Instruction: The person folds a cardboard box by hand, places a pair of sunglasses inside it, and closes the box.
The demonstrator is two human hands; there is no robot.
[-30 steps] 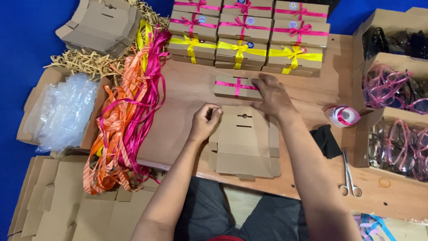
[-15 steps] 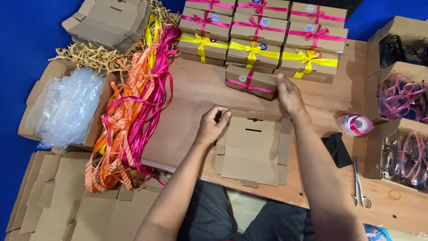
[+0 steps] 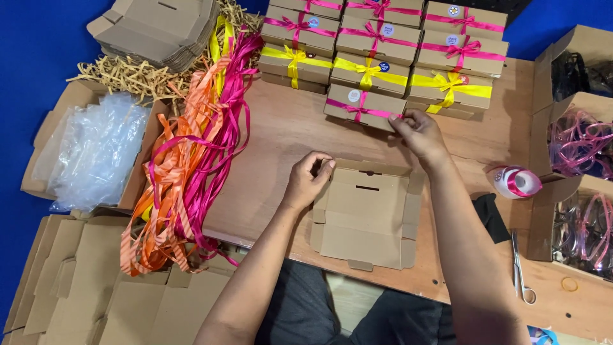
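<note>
- Right hand [image 3: 418, 131] pinches end of pink-ribboned box [image 3: 364, 107], at front of stacked gift boxes [image 3: 383, 45].
- Left hand [image 3: 308, 182] grips corner flap of flat carton [image 3: 365, 214], mid-table.
- Ribbon pile [image 3: 191, 153] left; tape roll [image 3: 517, 182], scissors [image 3: 520, 268] right.

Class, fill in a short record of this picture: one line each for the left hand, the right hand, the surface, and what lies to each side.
Left hand: touches the corner of the flat box
Right hand: on the end of a pink-ribboned box
Surface: wooden board
Behind: stacked ribboned boxes
Left side: ribbons, plastic bags
Right side: tape roll, scissors
</note>
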